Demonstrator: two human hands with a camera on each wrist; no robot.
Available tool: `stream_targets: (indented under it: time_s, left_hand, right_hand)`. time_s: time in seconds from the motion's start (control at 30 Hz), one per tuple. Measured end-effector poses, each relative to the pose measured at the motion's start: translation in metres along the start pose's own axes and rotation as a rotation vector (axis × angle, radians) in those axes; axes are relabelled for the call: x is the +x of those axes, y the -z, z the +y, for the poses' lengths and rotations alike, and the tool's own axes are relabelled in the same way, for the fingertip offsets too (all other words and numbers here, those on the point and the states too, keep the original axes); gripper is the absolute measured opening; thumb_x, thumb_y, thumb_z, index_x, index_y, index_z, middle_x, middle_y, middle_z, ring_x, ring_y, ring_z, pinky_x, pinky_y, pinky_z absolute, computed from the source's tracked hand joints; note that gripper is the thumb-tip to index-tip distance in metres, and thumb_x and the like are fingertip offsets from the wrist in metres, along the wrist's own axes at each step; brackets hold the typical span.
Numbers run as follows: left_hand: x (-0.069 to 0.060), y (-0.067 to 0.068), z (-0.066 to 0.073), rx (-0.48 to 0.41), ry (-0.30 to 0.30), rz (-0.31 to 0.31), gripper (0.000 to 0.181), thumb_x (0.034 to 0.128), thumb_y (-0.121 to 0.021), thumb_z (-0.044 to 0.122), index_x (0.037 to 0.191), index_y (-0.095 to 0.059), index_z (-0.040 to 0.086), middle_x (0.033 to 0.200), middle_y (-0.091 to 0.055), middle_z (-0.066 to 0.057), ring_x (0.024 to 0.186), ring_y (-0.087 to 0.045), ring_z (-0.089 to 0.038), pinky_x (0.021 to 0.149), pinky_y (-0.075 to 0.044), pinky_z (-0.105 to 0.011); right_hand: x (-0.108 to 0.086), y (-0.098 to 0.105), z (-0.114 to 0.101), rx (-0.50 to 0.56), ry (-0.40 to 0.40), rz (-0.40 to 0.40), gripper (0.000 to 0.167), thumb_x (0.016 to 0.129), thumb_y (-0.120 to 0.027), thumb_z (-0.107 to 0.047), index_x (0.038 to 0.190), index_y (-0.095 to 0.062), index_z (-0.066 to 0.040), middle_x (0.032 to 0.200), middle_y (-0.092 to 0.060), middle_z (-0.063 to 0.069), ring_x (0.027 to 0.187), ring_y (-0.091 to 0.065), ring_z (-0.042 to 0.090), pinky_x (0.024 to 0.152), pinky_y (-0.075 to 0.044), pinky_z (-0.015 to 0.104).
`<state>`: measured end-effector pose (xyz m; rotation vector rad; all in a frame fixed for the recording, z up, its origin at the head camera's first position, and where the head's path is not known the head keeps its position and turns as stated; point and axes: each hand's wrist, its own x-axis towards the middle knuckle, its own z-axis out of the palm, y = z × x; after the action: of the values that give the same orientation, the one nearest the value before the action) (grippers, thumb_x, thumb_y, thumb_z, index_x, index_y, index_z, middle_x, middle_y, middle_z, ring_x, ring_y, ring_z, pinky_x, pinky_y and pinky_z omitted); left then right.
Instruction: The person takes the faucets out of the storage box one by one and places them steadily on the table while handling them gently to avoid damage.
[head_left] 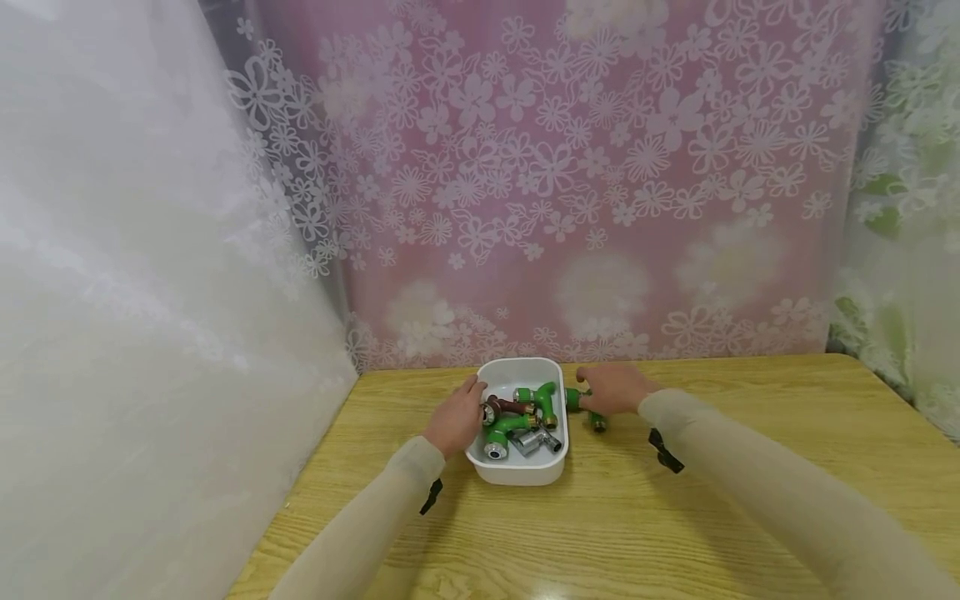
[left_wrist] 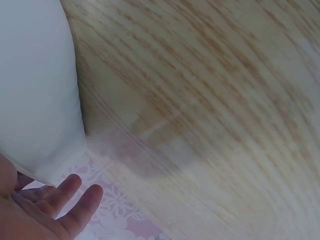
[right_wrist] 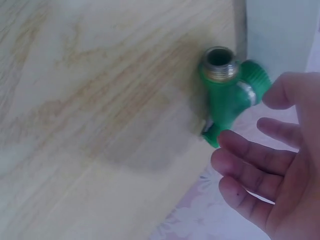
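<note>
A white basin (head_left: 519,475) stands on the table, holding green valves (head_left: 547,404), a brown fitting (head_left: 510,407) and a grey metal fitting (head_left: 528,442). My left hand (head_left: 455,418) grips its left rim; in the left wrist view the hand (left_wrist: 42,215) has its fingers at the basin's (left_wrist: 40,90) edge. Just right of the basin, my right hand (head_left: 617,388) is over another green valve (head_left: 597,422). In the right wrist view, the fingers of this hand (right_wrist: 285,170) are spread beside the green valve (right_wrist: 225,100), thumb close to its ribbed end; contact is unclear.
The wood-grain table (head_left: 600,533) runs back to a pink flowered curtain (head_left: 525,208). A whitish sheet (head_left: 150,292) hangs along the left side, and a pale curtain with green leaves (head_left: 915,250) is on the right.
</note>
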<state>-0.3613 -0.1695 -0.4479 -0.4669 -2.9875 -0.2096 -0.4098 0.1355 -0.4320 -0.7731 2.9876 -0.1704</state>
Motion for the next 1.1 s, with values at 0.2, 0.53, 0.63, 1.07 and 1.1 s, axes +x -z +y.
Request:
stream_targets:
  time_s: [0.2,0.53,0.63,1.07,1.1]
  left_hand:
    - [0.000,0.000,-0.002,-0.015,-0.002,0.003,0.045,0.1059,-0.045,0.017,0.150,-0.043,0.005,0.160,-0.036,-0.016,0.143,-0.044,-0.031,0.114,-0.044,-0.045]
    - [0.000,0.000,-0.001,-0.003,0.003,0.005,0.046,0.1051,-0.046,0.017,0.149,-0.044,0.004,0.160,-0.036,-0.015,0.142,-0.045,-0.031,0.113,-0.045,-0.045]
    - [0.000,0.000,-0.001,-0.003,0.005,0.009,0.046,0.1050,-0.047,0.016,0.150,-0.044,0.005,0.160,-0.036,-0.016,0.143,-0.045,-0.031,0.113,-0.045,-0.046]
    - [0.000,-0.001,-0.001,-0.007,0.013,0.006,0.046,0.1058,-0.046,0.017,0.150,-0.043,0.005,0.161,-0.036,-0.014,0.143,-0.045,-0.030,0.114,-0.044,-0.045]
    - [-0.001,-0.001,0.000,-0.006,0.012,0.004,0.046,0.1059,-0.046,0.017,0.150,-0.043,0.005,0.161,-0.036,-0.014,0.143,-0.045,-0.030,0.114,-0.044,-0.045]
  right_hand:
    - [-0.008,0.015,-0.013,-0.010,0.048,0.056,0.041,0.095,-0.065,-0.031,0.126,-0.065,-0.006,0.102,-0.073,0.008,0.066,-0.061,0.013,0.050,-0.049,0.029]
    - [-0.017,0.034,-0.044,-0.050,0.119,0.064,0.037,0.097,-0.064,-0.033,0.127,-0.068,-0.012,0.103,-0.075,0.004,0.061,-0.059,0.010,0.044,-0.042,0.026]
    - [-0.018,0.038,-0.053,-0.070,0.144,0.075,0.032,0.095,-0.065,-0.033,0.120,-0.069,-0.014,0.098,-0.074,0.001,0.062,-0.057,0.009,0.046,-0.042,0.025]
    - [-0.007,0.038,-0.084,-0.079,0.251,-0.054,0.039,0.093,-0.068,-0.037,0.128,-0.068,-0.019,0.123,-0.071,0.003,0.105,-0.067,0.021,0.087,-0.058,0.045]
    - [-0.006,0.038,-0.086,-0.079,0.268,-0.061,0.038,0.093,-0.068,-0.036,0.127,-0.068,-0.020,0.123,-0.071,0.002,0.106,-0.067,0.020,0.088,-0.058,0.045]
